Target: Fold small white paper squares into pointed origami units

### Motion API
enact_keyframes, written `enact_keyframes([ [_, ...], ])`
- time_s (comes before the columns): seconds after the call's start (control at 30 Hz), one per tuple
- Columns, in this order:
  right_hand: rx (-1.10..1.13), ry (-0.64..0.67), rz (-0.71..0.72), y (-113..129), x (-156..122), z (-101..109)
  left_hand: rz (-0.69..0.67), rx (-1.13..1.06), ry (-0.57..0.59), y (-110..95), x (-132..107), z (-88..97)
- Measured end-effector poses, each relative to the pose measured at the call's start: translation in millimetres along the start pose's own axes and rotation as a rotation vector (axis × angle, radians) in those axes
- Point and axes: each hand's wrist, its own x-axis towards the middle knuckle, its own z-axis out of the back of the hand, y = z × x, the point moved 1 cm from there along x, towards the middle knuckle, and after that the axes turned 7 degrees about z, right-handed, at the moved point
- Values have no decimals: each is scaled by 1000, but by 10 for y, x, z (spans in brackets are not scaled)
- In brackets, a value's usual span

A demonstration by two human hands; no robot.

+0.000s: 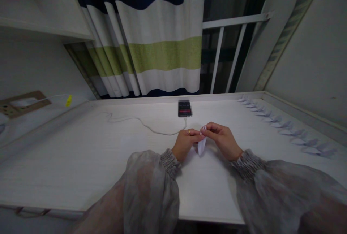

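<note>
A small piece of folded white paper is pinched between both hands above the white desk, its pointed end hanging down. My left hand, with a gold ring on one finger, grips its left side. The fingertips of my right hand close on its upper end. Both hands nearly meet at the top of the paper, and the fingers cover part of its folds.
Folded white paper pieces line the right side of the desk. A phone lies at the back, with a white cable running left. A striped curtain hangs behind. A wall socket is at the left.
</note>
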Motion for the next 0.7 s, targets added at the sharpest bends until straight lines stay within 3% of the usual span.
enact_keyframes([
  [0.27,28,6,44,29,-27,-2,17,26,3,-35,-20,-24],
  [0.7,-51,-132,85,-20,-10,1,7,69,19,-27,-14,-19],
])
